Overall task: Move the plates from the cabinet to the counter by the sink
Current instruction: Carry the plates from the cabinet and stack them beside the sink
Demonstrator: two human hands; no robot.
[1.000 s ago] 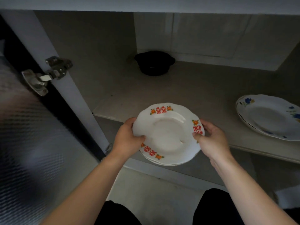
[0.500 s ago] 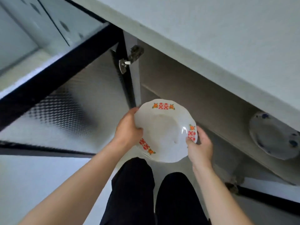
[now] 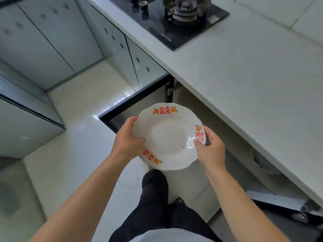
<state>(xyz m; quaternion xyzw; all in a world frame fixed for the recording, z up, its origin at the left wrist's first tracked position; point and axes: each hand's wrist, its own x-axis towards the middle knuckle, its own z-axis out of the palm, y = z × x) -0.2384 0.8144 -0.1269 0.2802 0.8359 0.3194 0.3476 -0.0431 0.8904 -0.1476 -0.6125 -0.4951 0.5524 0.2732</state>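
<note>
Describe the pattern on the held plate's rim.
White plate, red characters flanked by orange flowers; head view.

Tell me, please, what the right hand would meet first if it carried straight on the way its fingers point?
The right hand points up-left, so it meets the plate it already grips; beyond that, probably the open cabinet door, though depth is unclear.

The plate [image 3: 168, 137] has come out of the cabinet [image 3: 201, 119] and risen with both hands, from shelf level a second ago to just below the desk [image 3: 244, 75] edge. The view has lifted too: the desk top and stove [image 3: 176, 18] now show, and the second plate [image 3: 262, 161] is nearly hidden under the desk.
</note>
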